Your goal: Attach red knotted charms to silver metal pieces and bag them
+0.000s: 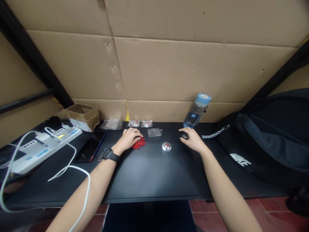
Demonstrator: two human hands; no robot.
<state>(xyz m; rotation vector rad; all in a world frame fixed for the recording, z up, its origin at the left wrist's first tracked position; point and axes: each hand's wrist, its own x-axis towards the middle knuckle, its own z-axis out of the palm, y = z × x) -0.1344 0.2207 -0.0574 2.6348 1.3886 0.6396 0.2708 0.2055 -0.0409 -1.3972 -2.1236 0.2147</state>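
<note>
Table [149, 180] black; clear disc with red centre [166, 147] lies flat between the hands. Left hand [130, 138] has fingers at bundle of red cords [139, 144]; cannot tell if grip is closed on them. Right hand [191, 138], fingers bent, is at small dark object [185, 136]; its grip likewise unclear. Beyond: clear plastic bag [154, 132], two bagged discs [146, 123], blue-lidded bottle [194, 112], cardboard wall [173, 74].

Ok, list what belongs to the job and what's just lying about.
In the job, judging by the hands:
red cord, at the left hand
small dark object, at the right hand
round silver disc between them, probably

Apparently just lying about:
blue-lidded bottle
black bag
power strip
cardboard box
</note>
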